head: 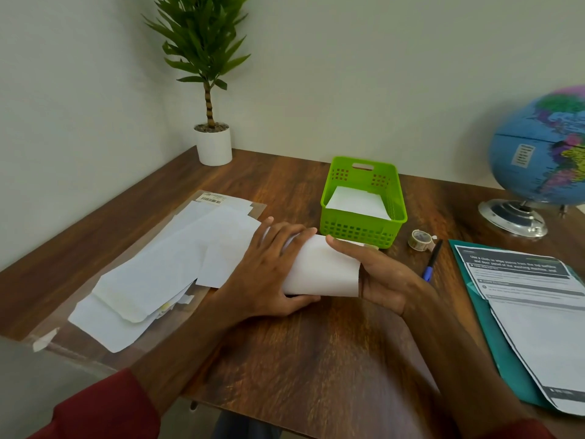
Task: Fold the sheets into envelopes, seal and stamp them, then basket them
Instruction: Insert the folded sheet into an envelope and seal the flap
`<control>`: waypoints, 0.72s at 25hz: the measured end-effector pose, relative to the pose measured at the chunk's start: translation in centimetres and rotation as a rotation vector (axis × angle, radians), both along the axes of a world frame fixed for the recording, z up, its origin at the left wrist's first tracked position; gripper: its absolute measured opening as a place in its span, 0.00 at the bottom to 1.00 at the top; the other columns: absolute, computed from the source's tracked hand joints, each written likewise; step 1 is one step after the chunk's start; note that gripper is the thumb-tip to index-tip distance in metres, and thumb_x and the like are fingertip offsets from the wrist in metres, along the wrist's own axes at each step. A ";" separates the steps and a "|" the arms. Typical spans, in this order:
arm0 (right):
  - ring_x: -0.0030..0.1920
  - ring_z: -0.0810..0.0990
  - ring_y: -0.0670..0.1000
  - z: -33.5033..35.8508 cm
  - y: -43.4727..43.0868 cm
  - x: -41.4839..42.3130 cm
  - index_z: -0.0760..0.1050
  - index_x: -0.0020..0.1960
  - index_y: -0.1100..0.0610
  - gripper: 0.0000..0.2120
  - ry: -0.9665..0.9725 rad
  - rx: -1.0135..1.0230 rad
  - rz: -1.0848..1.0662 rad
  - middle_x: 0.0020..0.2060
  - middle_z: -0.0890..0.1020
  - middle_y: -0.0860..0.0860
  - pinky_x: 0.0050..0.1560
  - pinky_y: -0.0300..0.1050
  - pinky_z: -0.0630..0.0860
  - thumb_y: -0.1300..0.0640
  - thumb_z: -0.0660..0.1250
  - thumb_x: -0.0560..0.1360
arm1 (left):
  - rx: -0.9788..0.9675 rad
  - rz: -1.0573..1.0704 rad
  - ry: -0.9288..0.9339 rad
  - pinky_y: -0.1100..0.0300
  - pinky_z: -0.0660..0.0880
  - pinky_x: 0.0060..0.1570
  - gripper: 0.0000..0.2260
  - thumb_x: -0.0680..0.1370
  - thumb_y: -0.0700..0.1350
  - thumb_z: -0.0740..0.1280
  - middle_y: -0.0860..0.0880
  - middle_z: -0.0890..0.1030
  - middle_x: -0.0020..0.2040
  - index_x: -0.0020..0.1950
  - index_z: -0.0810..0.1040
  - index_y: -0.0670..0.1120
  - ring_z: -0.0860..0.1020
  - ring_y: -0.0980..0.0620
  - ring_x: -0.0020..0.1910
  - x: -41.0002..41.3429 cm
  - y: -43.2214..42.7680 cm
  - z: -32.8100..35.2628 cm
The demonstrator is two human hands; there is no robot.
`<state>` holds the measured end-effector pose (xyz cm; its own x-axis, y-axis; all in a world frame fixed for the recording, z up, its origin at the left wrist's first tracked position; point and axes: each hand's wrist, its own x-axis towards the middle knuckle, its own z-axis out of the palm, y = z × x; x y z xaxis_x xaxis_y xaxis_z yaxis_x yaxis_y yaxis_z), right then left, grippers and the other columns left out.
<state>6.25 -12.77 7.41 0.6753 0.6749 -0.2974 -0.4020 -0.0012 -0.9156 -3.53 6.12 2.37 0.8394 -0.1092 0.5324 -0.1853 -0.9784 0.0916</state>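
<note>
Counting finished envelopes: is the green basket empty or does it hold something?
Not empty. The green basket holds white folded paper lying flat on its floor; how many pieces cannot be told.

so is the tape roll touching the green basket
Apart. The head view shows a strip of bare wooden table between the tape roll and the near right corner of the green basket.

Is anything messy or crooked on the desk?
Yes. The white sheets on the left lie in a skewed, overlapping heap, not a neat stack. The printed page on the teal folder sits crooked and hangs over its edge.
</note>
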 end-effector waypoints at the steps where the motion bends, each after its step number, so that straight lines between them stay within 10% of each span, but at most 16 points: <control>1: 0.53 0.85 0.52 0.1 -0.2 0.2 0.82 0.59 0.55 0.13 -0.021 -0.004 0.032 0.57 0.86 0.56 0.54 0.50 0.82 0.53 0.71 0.76 | -0.006 0.009 0.004 0.39 0.58 0.75 0.46 0.69 0.72 0.69 0.47 0.68 0.75 0.79 0.64 0.47 0.66 0.48 0.73 0.0 0.2 0.0; 10: 0.59 0.84 0.64 0.3 -1.8 2.9 0.77 0.65 0.67 0.34 -0.131 -0.182 0.122 0.58 0.84 0.66 0.61 0.57 0.81 0.37 0.59 0.80 | 0.002 0.077 0.040 0.40 0.54 0.78 0.47 0.68 0.74 0.66 0.48 0.66 0.76 0.79 0.61 0.48 0.65 0.49 0.74 0.2 1.5 -0.3; 18: 0.46 0.88 0.61 1.0 -2.8 4.0 0.82 0.51 0.69 0.37 -0.172 -0.207 0.095 0.48 0.86 0.66 0.43 0.47 0.86 0.36 0.52 0.83 | -0.025 0.099 0.043 0.40 0.53 0.78 0.47 0.68 0.74 0.67 0.49 0.67 0.76 0.79 0.62 0.49 0.65 0.48 0.74 0.3 1.8 -0.4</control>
<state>10.25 -15.56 8.38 0.6644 0.6743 -0.3223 -0.2303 -0.2255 -0.9466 -3.26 7.88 1.99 0.8678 -0.0117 0.4968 -0.0830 -0.9891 0.1217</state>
